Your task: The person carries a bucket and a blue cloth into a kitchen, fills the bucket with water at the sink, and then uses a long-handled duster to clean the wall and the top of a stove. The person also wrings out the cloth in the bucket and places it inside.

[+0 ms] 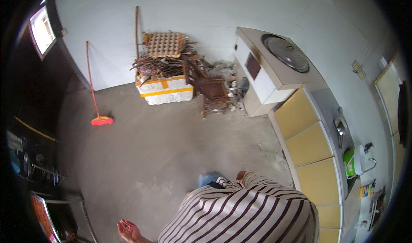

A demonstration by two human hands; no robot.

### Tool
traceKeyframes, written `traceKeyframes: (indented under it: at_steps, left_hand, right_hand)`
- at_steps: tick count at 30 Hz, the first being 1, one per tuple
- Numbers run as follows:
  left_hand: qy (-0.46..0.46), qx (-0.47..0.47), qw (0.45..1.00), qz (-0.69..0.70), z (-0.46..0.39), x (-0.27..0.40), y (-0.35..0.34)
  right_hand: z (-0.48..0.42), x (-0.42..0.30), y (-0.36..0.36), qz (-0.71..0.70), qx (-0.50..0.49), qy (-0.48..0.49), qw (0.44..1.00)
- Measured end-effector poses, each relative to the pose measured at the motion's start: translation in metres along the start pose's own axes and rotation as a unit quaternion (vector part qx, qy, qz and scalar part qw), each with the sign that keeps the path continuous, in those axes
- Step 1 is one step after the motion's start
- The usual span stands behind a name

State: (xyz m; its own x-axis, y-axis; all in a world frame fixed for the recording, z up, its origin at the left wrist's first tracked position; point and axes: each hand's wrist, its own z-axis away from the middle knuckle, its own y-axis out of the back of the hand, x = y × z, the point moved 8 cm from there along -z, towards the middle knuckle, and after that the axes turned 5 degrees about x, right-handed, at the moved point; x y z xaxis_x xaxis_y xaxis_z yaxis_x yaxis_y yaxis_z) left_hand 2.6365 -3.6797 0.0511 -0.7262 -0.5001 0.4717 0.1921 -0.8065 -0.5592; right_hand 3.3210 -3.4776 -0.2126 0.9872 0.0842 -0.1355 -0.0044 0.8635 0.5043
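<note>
At the bottom left my left hand (128, 230) is held out over the concrete floor, palm up and fingers loosely spread, with nothing in it. A striped sleeve (267, 185) reaches forward on the right. My right hand (239, 178) shows only in part at its end, beside a small brown patch; whether it holds anything is hidden. Between the arms, blue denim (210, 178) shows past the striped shirt (244, 214). The grey concrete floor (145, 156) spreads out before me.
A red-handled broom (93, 82) leans against the wall. A foam box (167, 93) holds sticks beneath an egg tray (165, 44), beside a wooden chair (215, 88). Right: a stove with a lidded wok (286, 53), yellow cabinets (317, 180) and a green-white bucket (354, 162). A metal-framed table (85, 214) stands lower left.
</note>
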Motion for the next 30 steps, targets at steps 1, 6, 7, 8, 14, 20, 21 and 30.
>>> traceKeyframes:
  at_steps: [1, 6, 7, 8, 14, 20, 21, 30]
  left_hand:
    - [0.011, 0.015, 1.000, 0.023, -0.018, 0.007, 0.008]
    - [0.010, 0.075, 0.997, 0.031, 0.001, -0.028, -0.044]
    - [0.034, 0.081, 0.995, 0.037, -0.004, -0.034, -0.046]
    - [0.044, 0.087, 0.994, 0.045, -0.006, -0.036, -0.049]
    - [-0.022, 0.114, 0.989, 0.096, -0.047, 0.020, -0.069]
    - [-0.110, 0.130, 0.975, 0.140, -0.077, 0.093, -0.107]
    - [-0.119, 0.098, 0.977, 0.146, -0.088, 0.102, -0.116]
    - [-0.119, 0.088, 0.976, 0.159, -0.145, 0.132, -0.178]
  right_hand:
    - [-0.011, -0.010, 0.018, 0.030, 0.033, 0.023, 0.999]
    - [-0.035, -0.104, 0.146, 0.017, 0.209, 0.022, 0.978]
    - [-0.037, -0.113, 0.170, -0.039, 0.241, 0.001, 0.970]
    - [-0.041, -0.136, 0.186, -0.087, 0.209, -0.002, 0.974]
    - [-0.094, -0.247, 0.200, -0.549, 0.008, -0.158, 0.820]
    - [-0.203, -0.373, 0.233, 0.217, 0.079, 0.217, 0.948]
    - [-0.208, -0.404, 0.247, 0.248, 0.085, 0.272, 0.926]
    - [-0.243, -0.537, 0.408, -0.076, 0.157, 0.197, 0.965]
